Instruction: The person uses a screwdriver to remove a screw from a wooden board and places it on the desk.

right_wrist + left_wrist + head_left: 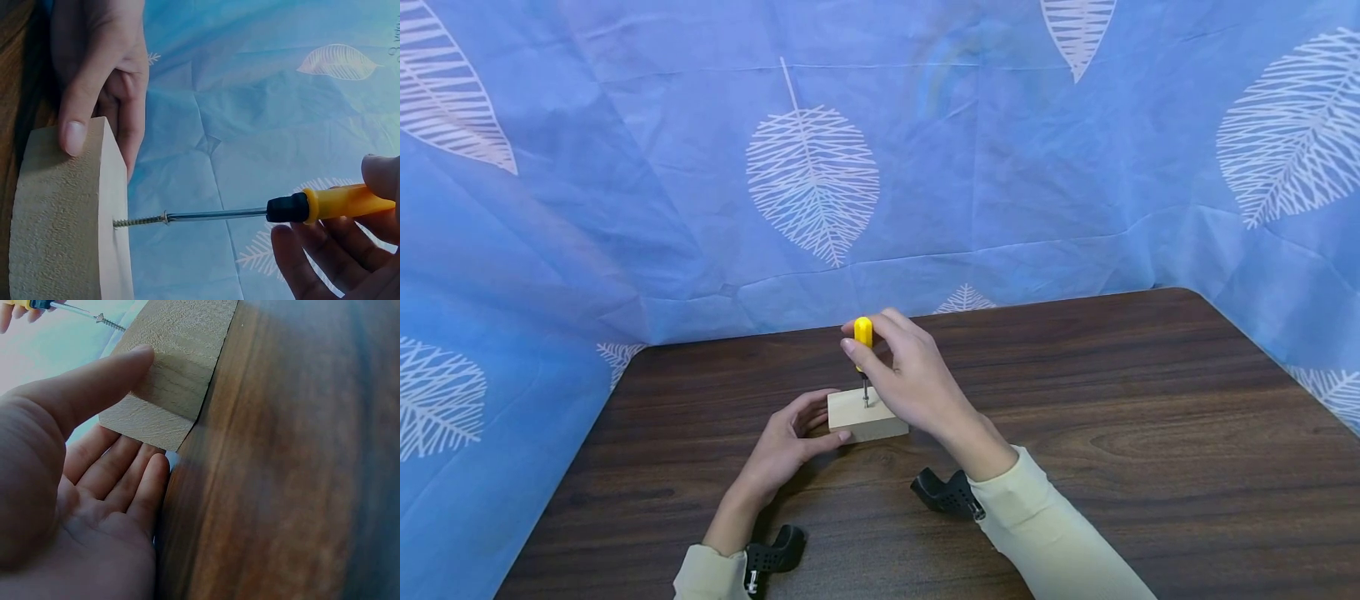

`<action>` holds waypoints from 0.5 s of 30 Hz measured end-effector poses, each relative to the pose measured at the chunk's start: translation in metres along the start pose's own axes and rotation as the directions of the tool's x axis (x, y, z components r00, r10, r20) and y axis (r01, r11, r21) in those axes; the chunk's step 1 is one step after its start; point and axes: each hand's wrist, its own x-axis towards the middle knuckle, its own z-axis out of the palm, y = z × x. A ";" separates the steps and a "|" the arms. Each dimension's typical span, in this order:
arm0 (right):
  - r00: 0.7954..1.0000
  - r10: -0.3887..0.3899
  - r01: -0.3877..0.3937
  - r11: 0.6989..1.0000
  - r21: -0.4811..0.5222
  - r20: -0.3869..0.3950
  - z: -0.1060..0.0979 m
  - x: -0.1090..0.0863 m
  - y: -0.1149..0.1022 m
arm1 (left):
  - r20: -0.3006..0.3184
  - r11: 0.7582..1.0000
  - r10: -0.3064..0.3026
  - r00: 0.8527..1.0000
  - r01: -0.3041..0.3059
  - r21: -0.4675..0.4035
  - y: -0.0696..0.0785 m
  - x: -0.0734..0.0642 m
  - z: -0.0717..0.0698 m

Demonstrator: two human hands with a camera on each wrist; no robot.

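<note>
A pale wooden block (pixel 868 428) lies on the dark table. From its top face a screw (pixel 140 222) stands upright, its threads largely exposed. The tip of a screwdriver (pixel 219 214) with a yellow and black handle meets the screw head, in line with it. My right hand (pixel 917 375) holds that yellow handle between thumb and fingers. At the block's left end my left hand (pixel 786 442) grips the wood, thumb on the near side and fingers behind. In the left wrist view the thumb (pixel 94 387) presses the block's side; the far fingertips are partly hidden.
The dark wood-grain table (pixel 1112 417) extends around the block on every side. Blue cloth with white leaf prints (pixel 925 167) hangs behind and beside it. A black wrist mount (pixel 775 550) sits at the left cuff, another black mount (pixel 943 492) at the right.
</note>
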 end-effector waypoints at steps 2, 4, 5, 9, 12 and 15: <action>1.000 -0.003 0.003 1.000 -0.004 -0.005 0.000 0.000 0.000 | 0.002 1.000 -0.002 1.000 0.002 0.000 0.000 0.000 0.000; 1.000 0.004 -0.004 1.000 0.011 -0.003 -0.001 0.000 0.000 | 0.003 1.000 -0.002 1.000 0.002 0.001 0.001 0.000 0.000; 1.000 0.013 -0.013 1.000 0.024 -0.001 -0.001 0.000 0.000 | 0.002 1.000 -0.005 1.000 0.005 0.001 0.001 0.000 0.000; 0.998 0.068 -0.068 0.994 0.088 0.002 -0.003 0.001 0.000 | 0.000 1.000 -0.010 1.000 0.010 0.006 0.001 0.000 0.000; 0.995 0.099 -0.098 0.986 0.132 0.005 -0.003 0.001 0.000 | -0.001 1.000 -0.013 1.000 0.013 0.005 0.001 0.001 0.000; 0.994 0.106 -0.105 0.982 0.155 0.003 -0.004 0.001 -0.001 | 0.002 1.000 -0.009 1.000 0.009 0.002 0.001 0.000 0.000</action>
